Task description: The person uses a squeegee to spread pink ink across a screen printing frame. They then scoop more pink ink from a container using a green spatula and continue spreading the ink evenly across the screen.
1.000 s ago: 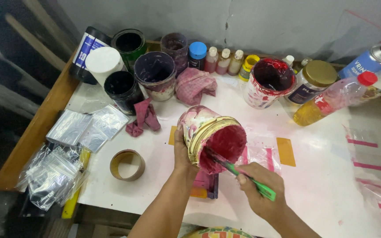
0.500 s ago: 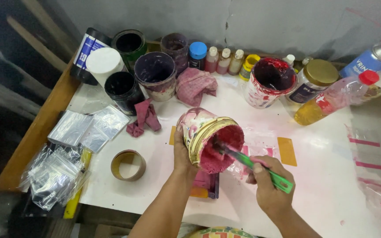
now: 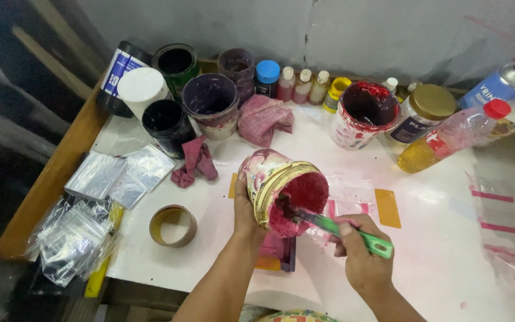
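Centrally, near the front edge of the white table, the left hand is wrapped around a paint-smeared tub, fingers closed on its wall, holding it tilted so that its gold-rimmed mouth faces right and slightly toward the camera. The tub interior is coated with thick pink-red paste. The right hand is closed in a fist grip around the handle of a green spatula, whose tip reaches into the tub mouth and rests in the paste at the lower rim. Directly beneath the tub, a dark flat block lies on the table, partly hidden by the left forearm. To the left, an empty tape roll core stands apart from the hands, with a crumpled magenta rag farther off and clear plastic bags at the left edge. Along the far side stand several open tubs: a purple-stained tub, a black pot and a red-stained tub, together with a pink cloth, a row of small bottles, a gold-lidded jar and a lying bottle of yellow liquid. An orange tape patch lies just right of the tub.
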